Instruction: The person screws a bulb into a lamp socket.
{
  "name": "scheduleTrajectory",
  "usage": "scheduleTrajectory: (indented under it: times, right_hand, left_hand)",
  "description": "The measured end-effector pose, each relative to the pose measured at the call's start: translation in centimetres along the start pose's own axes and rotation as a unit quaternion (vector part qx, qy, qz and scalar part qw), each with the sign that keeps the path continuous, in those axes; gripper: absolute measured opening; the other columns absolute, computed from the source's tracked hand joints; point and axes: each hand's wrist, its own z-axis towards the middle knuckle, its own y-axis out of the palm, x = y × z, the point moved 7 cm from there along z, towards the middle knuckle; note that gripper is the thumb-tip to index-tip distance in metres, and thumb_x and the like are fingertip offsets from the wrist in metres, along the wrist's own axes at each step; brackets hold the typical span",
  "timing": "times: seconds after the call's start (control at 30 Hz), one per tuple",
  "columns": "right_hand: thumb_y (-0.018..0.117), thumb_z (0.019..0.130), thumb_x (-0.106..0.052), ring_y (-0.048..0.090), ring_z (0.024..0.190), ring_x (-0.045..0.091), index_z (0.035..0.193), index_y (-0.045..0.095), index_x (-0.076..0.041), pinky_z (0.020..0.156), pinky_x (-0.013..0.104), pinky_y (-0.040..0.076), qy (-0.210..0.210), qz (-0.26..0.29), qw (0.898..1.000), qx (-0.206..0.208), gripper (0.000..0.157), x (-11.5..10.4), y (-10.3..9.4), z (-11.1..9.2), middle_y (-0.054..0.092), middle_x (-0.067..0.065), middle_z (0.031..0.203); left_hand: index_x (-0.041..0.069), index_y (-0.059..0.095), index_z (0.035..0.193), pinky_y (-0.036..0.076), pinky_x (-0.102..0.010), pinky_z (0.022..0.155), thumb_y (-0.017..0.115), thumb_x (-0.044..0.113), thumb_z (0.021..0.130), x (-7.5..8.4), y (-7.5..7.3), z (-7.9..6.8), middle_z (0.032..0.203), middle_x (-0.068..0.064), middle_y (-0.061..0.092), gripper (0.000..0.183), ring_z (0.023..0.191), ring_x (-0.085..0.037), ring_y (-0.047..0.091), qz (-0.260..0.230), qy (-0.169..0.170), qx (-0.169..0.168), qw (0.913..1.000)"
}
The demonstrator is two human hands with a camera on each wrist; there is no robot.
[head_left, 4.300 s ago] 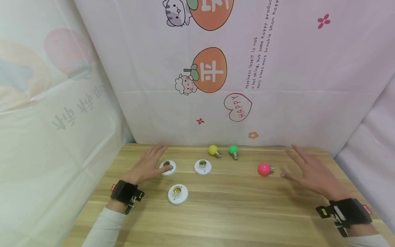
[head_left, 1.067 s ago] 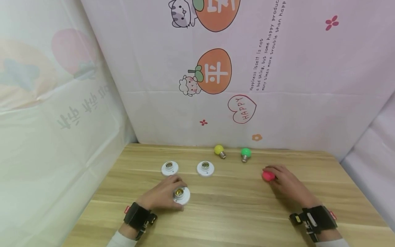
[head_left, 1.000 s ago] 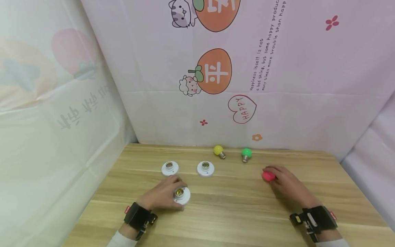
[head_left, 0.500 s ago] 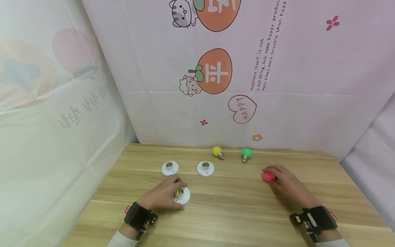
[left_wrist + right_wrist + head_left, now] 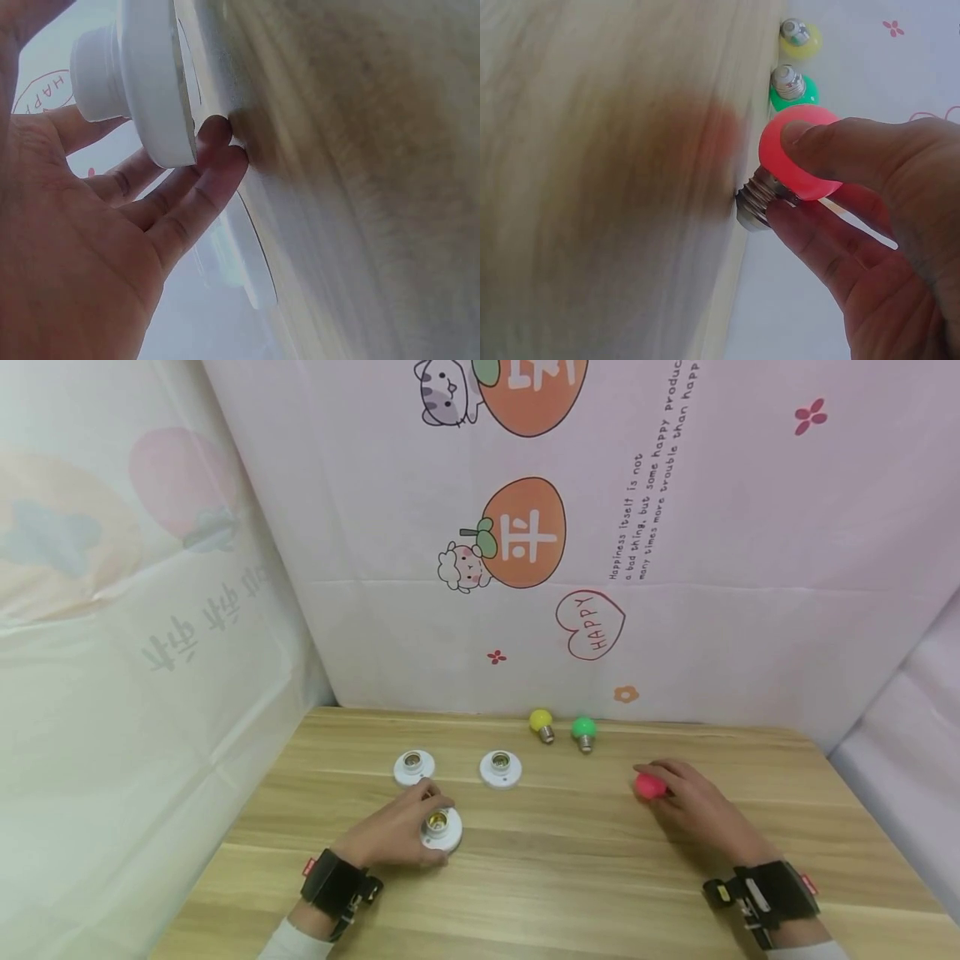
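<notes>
In the head view my left hand (image 5: 397,828) grips a round white lamp socket (image 5: 442,833) by the edge of its base, its brass-lined opening facing up. Up close in the left wrist view, the socket (image 5: 154,90) stands off the wood, with fingertips (image 5: 225,161) reaching past its base. My right hand (image 5: 693,802) pinches a red light bulb (image 5: 649,786) between thumb and fingers. The right wrist view shows that bulb's screw base (image 5: 757,199) pointing down toward the table, thumb on the red globe. Two more white sockets, one left (image 5: 413,767) and one right (image 5: 500,768), sit behind the left hand.
A yellow bulb (image 5: 541,721) and a green bulb (image 5: 584,728) lie side by side near the back edge of the wooden table (image 5: 555,893). Printed cloth (image 5: 390,635) hangs behind the table, with more cloth on both sides.
Both hands, free at first, have come to hold the front socket and the red bulb. Lately the yellow bulb has rolled right and the green one left, narrowing their gap. The hands have barely moved since.
</notes>
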Motion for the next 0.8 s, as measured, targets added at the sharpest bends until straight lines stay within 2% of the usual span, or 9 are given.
scheduleTrajectory:
  times: [0.37,0.8]
  right_hand:
    - [0.077,0.077,-0.009,0.052,0.109,0.036,0.128,0.059,-0.004,0.087,0.057,0.048,0.003,-0.006,1.000,-0.018,0.055,0.1,0.1,0.0,0.055,0.020,0.122]
    - [0.079,0.074,-0.008,0.054,0.105,0.032,0.127,0.058,0.000,0.083,0.052,0.052,-0.021,-0.025,0.999,-0.013,0.058,-1.1,-0.2,0.7,0.055,0.018,0.118]
  left_hand:
    - [0.013,0.052,0.134,0.047,-0.034,0.093,0.081,0.045,0.066,-0.4,-0.1,-0.1,0.124,0.003,0.040,0.081,0.107,-0.014,0.050,-0.025,-0.016,-0.010,0.9995]
    - [0.013,0.048,0.139,0.044,-0.037,0.097,0.079,0.041,0.068,-0.3,0.0,0.0,0.130,0.003,0.043,0.082,0.116,-0.014,0.045,-0.011,0.006,0.001,0.9999]
